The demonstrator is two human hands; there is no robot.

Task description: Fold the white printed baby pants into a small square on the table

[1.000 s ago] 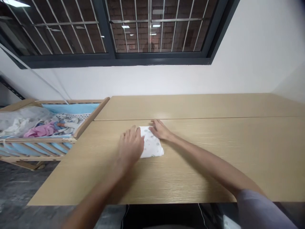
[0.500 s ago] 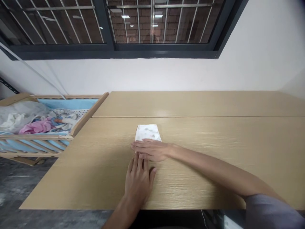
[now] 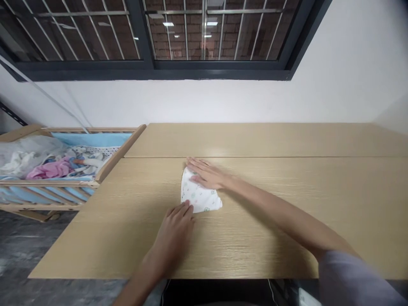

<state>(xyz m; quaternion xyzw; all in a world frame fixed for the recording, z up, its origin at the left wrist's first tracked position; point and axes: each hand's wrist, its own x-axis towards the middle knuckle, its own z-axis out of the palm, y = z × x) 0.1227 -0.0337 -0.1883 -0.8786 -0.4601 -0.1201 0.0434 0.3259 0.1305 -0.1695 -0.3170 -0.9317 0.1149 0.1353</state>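
Observation:
A small folded white cloth with a faint coloured print lies on the light wooden table. My right hand lies flat on the far end of the cloth, fingers stretched out and pointing left. My left hand rests on the table at the cloth's near left corner, fingertips touching its edge, fingers loosely extended. Neither hand grips anything.
A wooden crib with blue lining stands left of the table, holding a heap of pink, white and patterned clothes. A white wall and a barred window rise behind the table. The dark floor shows at lower left.
My right hand slid from the near end of the cloth to its far end. My left hand shifted slightly up and left to the cloth's near corner.

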